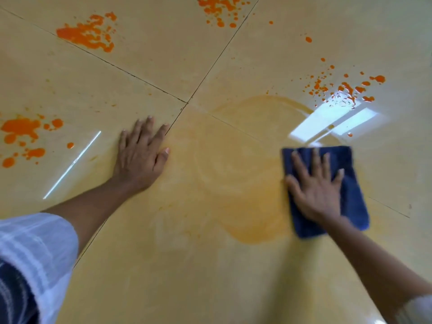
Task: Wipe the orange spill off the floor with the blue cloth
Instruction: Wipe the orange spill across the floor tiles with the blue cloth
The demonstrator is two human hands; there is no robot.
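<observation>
Pressing flat on the folded blue cloth point(350, 181), my right hand point(316, 190) has its fingers spread straight across the fabric, so that grip clamps nothing and only bears down on it. The cloth lies on the tiled floor point(163, 265) at the right edge of a broad pale-orange smear point(245, 195), just below a bright window reflection point(336, 118). My left hand point(140, 157) rests palm-down on the bare tile beside a grout line, fingers straight and loosely fanned, holding nothing. Thick orange splatter point(19, 129) sits to its left, more point(86, 33) lies farther up, another patch point(219, 9) touches the top edge, and droplets point(346, 87) scatter above the cloth (partly lost in glare). A white striped sleeve point(35, 249) covers my left upper arm.
</observation>
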